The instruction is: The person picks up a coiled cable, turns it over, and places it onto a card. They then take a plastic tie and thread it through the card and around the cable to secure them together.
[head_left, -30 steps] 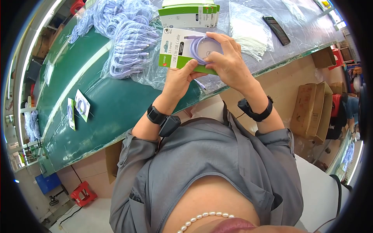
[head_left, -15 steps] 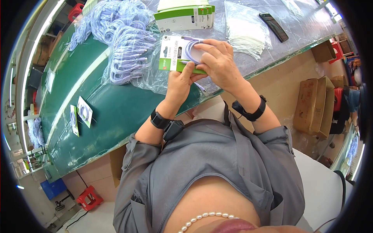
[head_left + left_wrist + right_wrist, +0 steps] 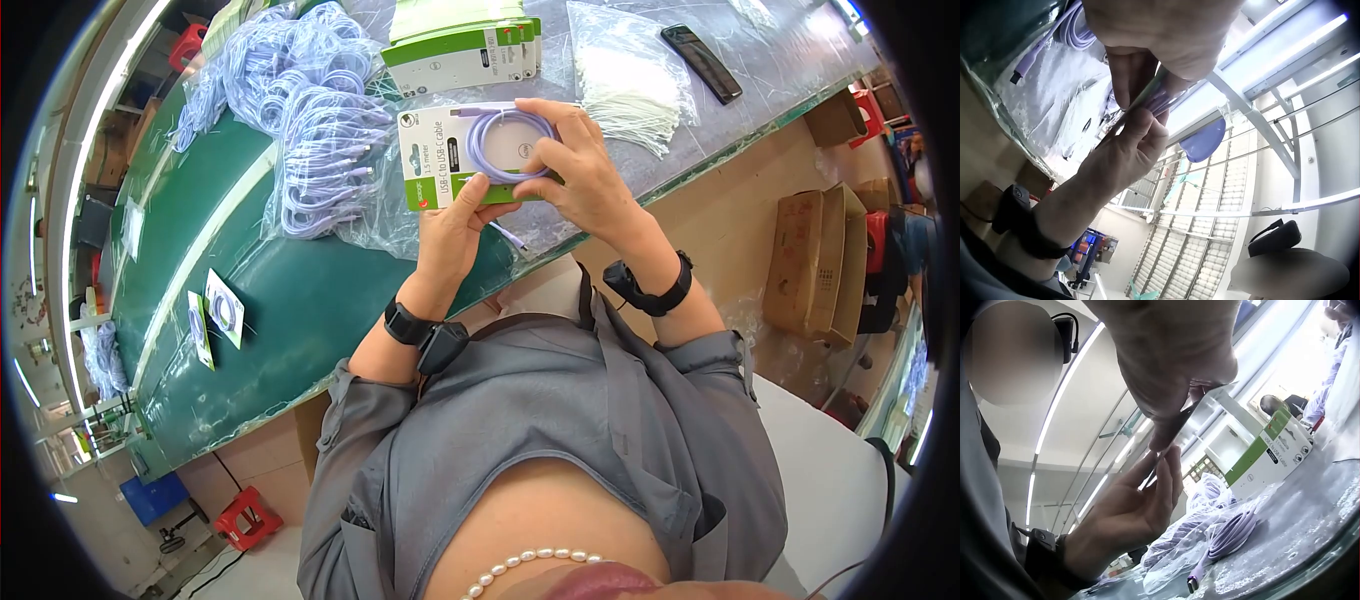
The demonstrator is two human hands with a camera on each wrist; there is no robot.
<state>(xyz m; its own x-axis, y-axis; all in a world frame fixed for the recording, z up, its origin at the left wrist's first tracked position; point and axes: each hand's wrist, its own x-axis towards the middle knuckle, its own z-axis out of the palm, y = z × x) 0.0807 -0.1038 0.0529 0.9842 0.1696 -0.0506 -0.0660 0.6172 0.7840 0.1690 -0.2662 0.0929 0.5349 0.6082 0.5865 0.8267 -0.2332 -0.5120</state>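
A white and green cable card (image 3: 425, 150) faces up between both hands, a coiled lilac USB-C cable (image 3: 478, 150) lying on its front. My left hand (image 3: 450, 240) pinches the card's lower edge, thumb on the front and fingers behind. At the right side, my right hand (image 3: 588, 170) grips card and coil, its thumb low and its forefinger along the upper edge. In the left wrist view the card is nearly edge-on between the hands. Below the card, a loose lilac cable end (image 3: 508, 236) lies on the table.
Bagged lilac cables (image 3: 325, 150) lie left of the hands. Behind stands a stack of printed cards (image 3: 450, 65); a bag of white ties (image 3: 630, 90) and a black phone (image 3: 702, 65) are to its right. Two carded cables (image 3: 224, 308) rest on the green table at left.
The card has come lower in the head view, nearer the body. My right fingers lay across the coil half a second ago; now they sit at its right side, leaving more of it visible.
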